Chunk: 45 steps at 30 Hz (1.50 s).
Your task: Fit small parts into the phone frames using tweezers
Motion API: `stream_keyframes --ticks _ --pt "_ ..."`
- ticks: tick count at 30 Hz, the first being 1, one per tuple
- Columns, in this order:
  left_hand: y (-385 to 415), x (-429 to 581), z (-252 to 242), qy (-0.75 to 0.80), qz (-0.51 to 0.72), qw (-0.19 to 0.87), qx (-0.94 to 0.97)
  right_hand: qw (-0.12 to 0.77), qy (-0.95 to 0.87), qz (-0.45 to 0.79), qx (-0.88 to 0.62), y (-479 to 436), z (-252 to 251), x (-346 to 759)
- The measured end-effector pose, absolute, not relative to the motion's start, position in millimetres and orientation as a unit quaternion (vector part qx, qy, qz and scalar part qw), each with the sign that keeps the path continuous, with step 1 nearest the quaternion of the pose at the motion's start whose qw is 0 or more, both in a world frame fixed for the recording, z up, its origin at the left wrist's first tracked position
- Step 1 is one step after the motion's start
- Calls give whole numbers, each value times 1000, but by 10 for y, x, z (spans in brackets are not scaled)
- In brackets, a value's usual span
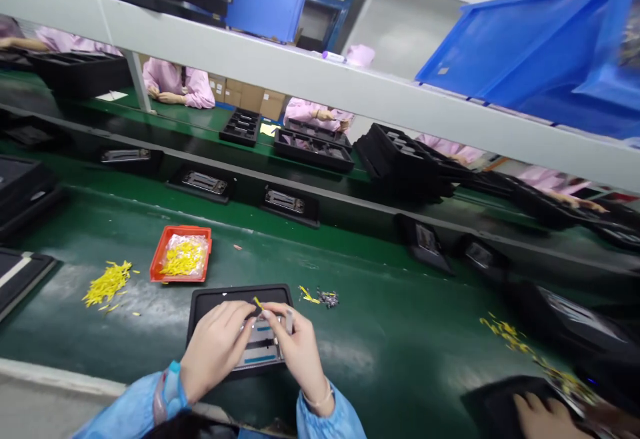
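A black tray (210, 300) holding a grey metal part (263, 347) lies on the green bench in front of me. My left hand (215, 349) and my right hand (300, 349) rest over it, fingertips meeting. Between those fingertips sits a small yellow strip (257, 303), pinched at the part's top edge. Both hands have curled fingers. An orange tray (181, 253) with yellow strips in a clear bag stands just beyond the black tray, to the left.
Loose yellow strips (107, 284) lie at left, a few with small dark pieces (327, 298) beside the tray. Black trays (285, 202) ride the conveyor behind. Another person's hand (543, 419) works at bottom right. People in pink sit across. Blue bins (525, 46) overhead.
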<state>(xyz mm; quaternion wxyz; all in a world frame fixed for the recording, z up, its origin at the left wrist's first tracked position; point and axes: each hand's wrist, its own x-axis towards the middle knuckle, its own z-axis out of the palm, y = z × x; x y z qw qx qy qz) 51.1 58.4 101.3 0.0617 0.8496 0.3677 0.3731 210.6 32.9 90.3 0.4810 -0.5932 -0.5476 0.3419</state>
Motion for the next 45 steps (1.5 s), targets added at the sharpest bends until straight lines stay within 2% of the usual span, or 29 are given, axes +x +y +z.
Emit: stream_keyframes --ticks 11,22,27,33,45 --pt "650 287 1025 373 276 2 886 363 -756 169 -518 348 943 1873" --pt "704 218 995 343 191 6 920 316 -779 157 -518 384 896 1844" --pt "880 164 933 353 186 -22 917 328 -767 179 -522 398 845 1845" --pt "1483 -234 915 470 186 -82 859 368 -739 184 -534 421 845 1902" --pt "1555 -389 875 513 215 -48 830 407 -695 209 -555 418 818 1975"
